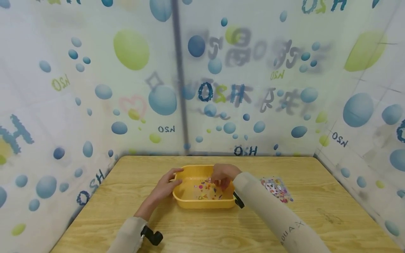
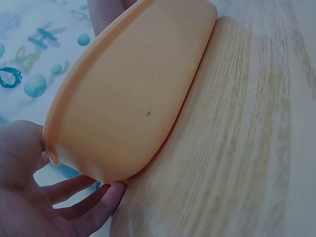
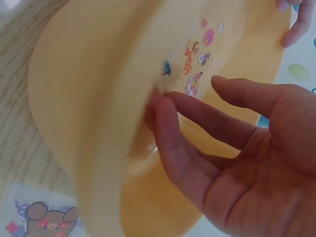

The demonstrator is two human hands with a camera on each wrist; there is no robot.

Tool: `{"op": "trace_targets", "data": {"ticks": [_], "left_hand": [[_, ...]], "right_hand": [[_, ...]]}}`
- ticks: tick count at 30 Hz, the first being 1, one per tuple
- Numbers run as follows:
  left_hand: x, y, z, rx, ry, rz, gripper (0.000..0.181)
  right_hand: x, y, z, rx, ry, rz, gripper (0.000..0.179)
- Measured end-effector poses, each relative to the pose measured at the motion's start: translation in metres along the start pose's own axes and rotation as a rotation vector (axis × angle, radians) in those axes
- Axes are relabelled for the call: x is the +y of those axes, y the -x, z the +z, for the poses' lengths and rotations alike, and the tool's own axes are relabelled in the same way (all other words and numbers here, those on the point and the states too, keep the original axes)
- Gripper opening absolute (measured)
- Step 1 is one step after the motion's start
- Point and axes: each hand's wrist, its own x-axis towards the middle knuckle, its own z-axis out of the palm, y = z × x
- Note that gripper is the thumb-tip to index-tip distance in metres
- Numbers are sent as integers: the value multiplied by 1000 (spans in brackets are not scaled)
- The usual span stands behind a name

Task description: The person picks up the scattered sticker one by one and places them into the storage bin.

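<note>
A yellow plastic basin (image 1: 207, 204) stands on the table, with small colourful stickers (image 1: 205, 186) scattered over its inner bottom. My left hand (image 1: 165, 183) holds its left end; in the left wrist view the fingers (image 2: 101, 210) reach under the basin's outer side, near the table. My right hand (image 1: 225, 175) is inside the right part of the basin. Seen from the right wrist, its thumb (image 3: 247, 94) is apart from the fingers, whose tips touch near the inner wall, partly hidden by the rim. Nothing is visible in that hand.
Right of the basin lies a clear packet or sheet of printed stickers (image 1: 276, 189), a brown bear picture (image 3: 49, 219) on it. Patterned curtains (image 1: 221, 88) stand behind and beside the wooden table (image 1: 196, 228). Black wrist straps (image 1: 152, 236) sit at both wrists.
</note>
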Motion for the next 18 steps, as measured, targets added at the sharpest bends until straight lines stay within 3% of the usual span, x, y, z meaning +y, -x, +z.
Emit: {"op": "trace_targets", "data": {"ticks": [11,15,18], "left_hand": [[-4,-2,1,-1,-3,-7,44],[-3,-1,1,-1,7,2,44],[-2,-1,2,3,12,9,45]], "right_hand": [[-3,2,2,21,17,34,22],[-5,6,0,89,68,19,22],[-4,13,-6,149,105,-44,27]]}}
